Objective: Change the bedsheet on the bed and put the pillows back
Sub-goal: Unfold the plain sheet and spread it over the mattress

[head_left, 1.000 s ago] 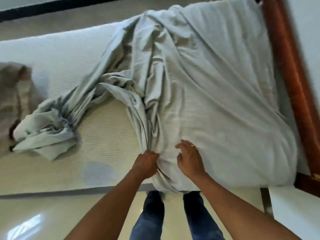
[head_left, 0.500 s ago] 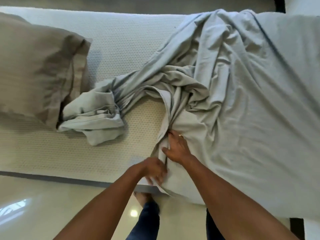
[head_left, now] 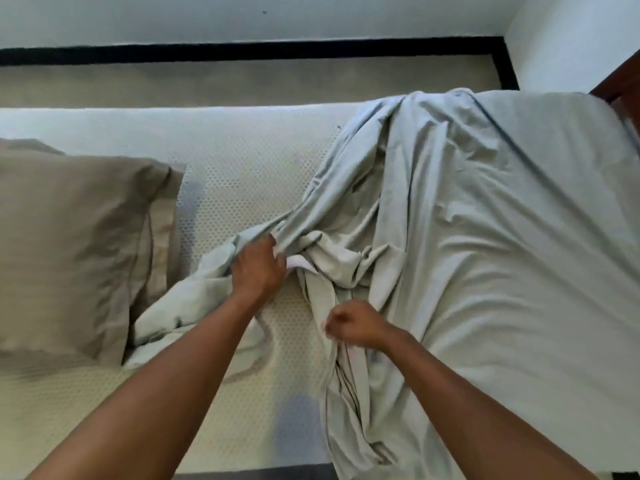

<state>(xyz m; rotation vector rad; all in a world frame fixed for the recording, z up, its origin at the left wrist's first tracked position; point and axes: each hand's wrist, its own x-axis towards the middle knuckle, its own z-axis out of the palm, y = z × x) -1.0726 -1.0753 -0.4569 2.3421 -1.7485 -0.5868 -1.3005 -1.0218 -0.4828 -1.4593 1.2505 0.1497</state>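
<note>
Grey bedsheet [head_left: 485, 254] bunched in left fingers [head_left: 271, 244] and right fingers [head_left: 333, 326]

pillow [head_left: 76, 244] sits on the left end of the mattress [head_left: 242, 168], sheet [head_left: 502, 254] covers the right end and bunches toward the middle, its loose tail lying just beside the pillow. floor [head_left: 242, 81] runs behind the mattress.

White wall [head_left: 242, 19] spans 12 o'clock; small dark speck [head_left: 264, 12] on it. Black skirting band [head_left: 242, 50] below, turning at corner, 1 o'clock. Beige floor strip [head_left: 242, 81] under skirting. Second white wall [head_left: 571, 39] at 2 o'clock; reddish-brown wooden panel [head_left: 620, 81] beside it.
</note>
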